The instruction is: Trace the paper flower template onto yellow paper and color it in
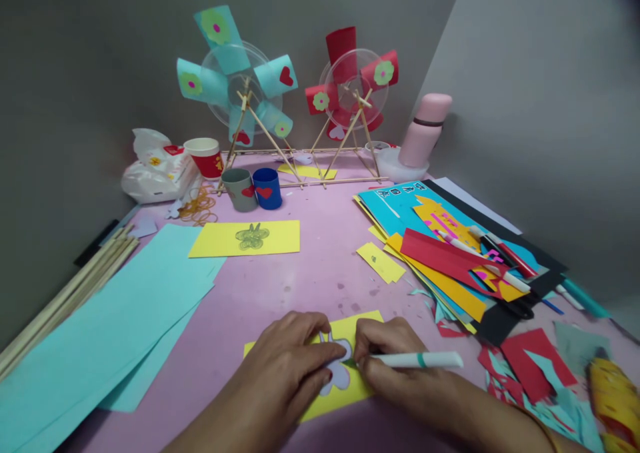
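A pink table point(300, 280) spread beneath and beyond both hands. Long light-blue sheets point(100, 340) lay to the left of the left hand, and a pile of coloured paper point(400, 206) lay beyond the right hand and off to its right. Well past the hands stood a blue-vaned wheel point(233, 56) on a stick frame, with a smaller red-vaned wheel point(343, 60) to its right. The left hand point(295, 353) gripped nothing, its fingers pressing down; the right hand point(393, 356) was closed around a white marker. Under both hands lay a yellow card point(350, 398). The white marker point(425, 360) pointed its back end rightward, its tip hard to make out. A pale butterfly cutout point(341, 376) lay flat on the card, between the hands, beneath the left fingertips.
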`<state>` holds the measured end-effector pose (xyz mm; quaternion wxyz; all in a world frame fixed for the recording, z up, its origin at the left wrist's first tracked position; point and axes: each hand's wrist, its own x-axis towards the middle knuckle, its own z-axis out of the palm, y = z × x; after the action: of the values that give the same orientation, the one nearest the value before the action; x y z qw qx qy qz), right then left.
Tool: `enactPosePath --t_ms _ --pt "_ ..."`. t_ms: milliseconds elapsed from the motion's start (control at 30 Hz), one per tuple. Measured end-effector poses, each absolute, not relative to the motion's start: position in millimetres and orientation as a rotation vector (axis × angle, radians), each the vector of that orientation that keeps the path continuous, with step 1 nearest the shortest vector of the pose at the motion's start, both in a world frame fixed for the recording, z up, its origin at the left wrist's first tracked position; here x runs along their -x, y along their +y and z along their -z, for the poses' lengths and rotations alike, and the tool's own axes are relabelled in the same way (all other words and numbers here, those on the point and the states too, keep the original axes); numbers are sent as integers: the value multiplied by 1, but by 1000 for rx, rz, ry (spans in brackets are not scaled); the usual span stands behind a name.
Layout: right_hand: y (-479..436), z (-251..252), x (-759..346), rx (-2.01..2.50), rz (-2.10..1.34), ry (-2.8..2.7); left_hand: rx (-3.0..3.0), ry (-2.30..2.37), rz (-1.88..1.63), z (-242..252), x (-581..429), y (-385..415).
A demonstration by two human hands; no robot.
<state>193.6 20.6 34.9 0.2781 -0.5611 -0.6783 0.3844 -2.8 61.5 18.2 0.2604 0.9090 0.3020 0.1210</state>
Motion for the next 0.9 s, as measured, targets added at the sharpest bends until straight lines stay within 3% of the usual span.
enactPosePath --t_ms 367,900 --pt "20 -26 -195 1553 -890 -1801 -2471 824 -316 -19 4 61" --pt "21 -35 -195 1468 -1033 -1855 -2481 809 -359 -19 3 60"
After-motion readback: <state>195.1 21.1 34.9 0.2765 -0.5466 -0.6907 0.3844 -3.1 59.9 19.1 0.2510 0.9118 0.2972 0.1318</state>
